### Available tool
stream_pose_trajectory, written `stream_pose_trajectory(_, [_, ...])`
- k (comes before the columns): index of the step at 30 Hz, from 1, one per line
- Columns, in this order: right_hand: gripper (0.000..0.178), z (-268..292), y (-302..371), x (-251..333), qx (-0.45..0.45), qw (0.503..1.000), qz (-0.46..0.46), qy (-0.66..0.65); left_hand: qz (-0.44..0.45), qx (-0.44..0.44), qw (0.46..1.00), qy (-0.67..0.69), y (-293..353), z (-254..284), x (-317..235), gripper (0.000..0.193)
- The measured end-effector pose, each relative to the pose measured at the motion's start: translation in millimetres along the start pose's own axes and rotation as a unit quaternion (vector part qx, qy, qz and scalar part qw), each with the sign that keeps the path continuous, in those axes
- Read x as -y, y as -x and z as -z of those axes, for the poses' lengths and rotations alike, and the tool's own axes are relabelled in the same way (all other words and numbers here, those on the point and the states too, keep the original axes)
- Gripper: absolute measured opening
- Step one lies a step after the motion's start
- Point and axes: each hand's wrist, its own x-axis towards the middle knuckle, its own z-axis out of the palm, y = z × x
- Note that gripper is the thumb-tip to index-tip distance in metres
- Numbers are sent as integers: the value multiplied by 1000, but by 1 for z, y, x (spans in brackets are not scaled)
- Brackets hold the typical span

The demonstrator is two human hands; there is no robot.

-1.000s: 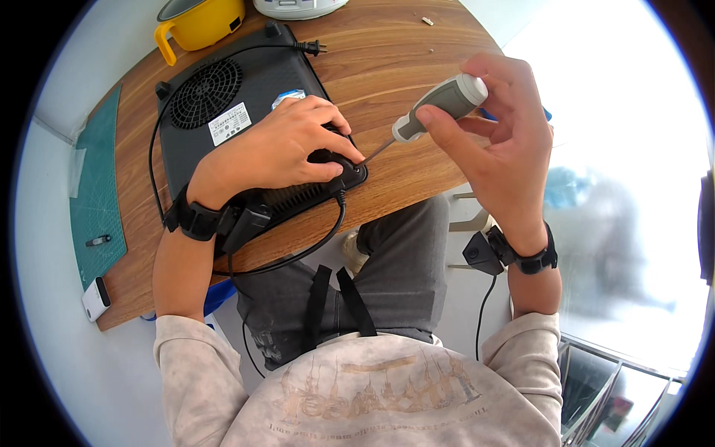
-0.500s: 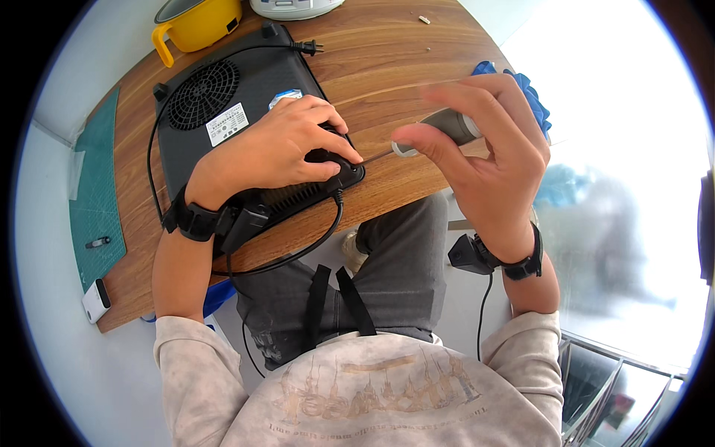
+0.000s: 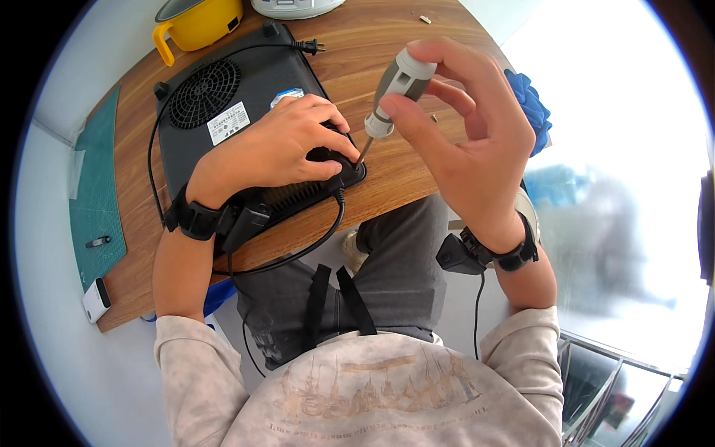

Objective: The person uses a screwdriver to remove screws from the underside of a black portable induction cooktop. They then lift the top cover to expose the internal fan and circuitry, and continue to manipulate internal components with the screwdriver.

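Both hands are busy over a wooden table (image 3: 417,179). Seen from the head camera, the left hand (image 3: 275,145) lies flat and open, pressing down on a black cooker (image 3: 223,97) turned bottom side up. The right hand (image 3: 462,134) grips a screwdriver (image 3: 391,93) by its fat grey and white handle. Its thin metal tip points down at the near corner of the cooker, just beside the left fingers.

The cooker is flat, with a round fan grille, a white sticker and slots along its near edge. Its black cord (image 3: 298,249) loops off the table's near edge. A yellow pot (image 3: 197,22) stands at the far side. A green mat (image 3: 93,186) lies at the left. A blue cloth (image 3: 530,108) sits behind the right hand.
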Motion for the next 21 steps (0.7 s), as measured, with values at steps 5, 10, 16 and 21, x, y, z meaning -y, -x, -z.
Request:
stream_pose_trajectory(5, [42,1,-5,0,17,998,-7,-53,-22,-28,999,-3,1,-4,3,22])
stream_pose_trajectory(10, [42,-1,-5,6,19,999,33,-11,10,-30,999,-21,1,1,-7,21])
stream_pose_trajectory(16, [41,4,-8,3,77,994,55,-59,15,-20,999,-20,2,5,-11,21])
stream_pose_trajectory(21, [43,2,-5,11,91,993,22,-73,0,-20,999,-32,0,2,-6,21])
